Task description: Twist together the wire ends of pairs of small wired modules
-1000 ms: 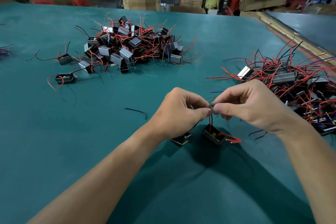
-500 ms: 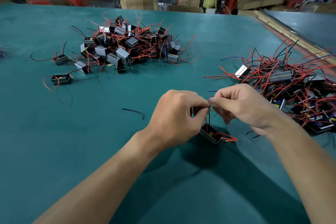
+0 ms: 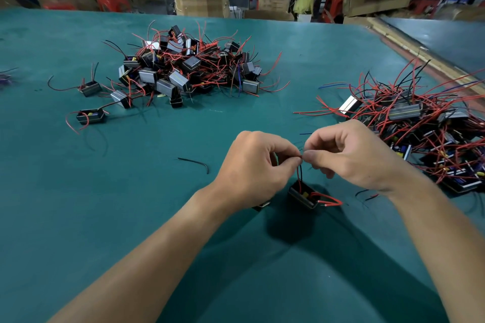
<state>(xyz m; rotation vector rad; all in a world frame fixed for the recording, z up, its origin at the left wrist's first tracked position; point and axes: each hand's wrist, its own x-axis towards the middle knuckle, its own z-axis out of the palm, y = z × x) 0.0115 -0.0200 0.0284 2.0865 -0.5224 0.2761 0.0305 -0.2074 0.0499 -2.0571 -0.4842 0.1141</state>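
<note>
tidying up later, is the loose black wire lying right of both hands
No, the loose black wire lies left of the left hand, apart from it.

On the table, one heap of wired modules is piled toward the far side, left of centre, and a second heap is spread along the right edge. Two single modules are set apart at the first heap's near left. A loose wire piece is laid left of the left hand. The left hand and right hand are met at the middle, the wires pinched between them, with a module directly below. Cardboard boxes are placed behind the table.
</note>
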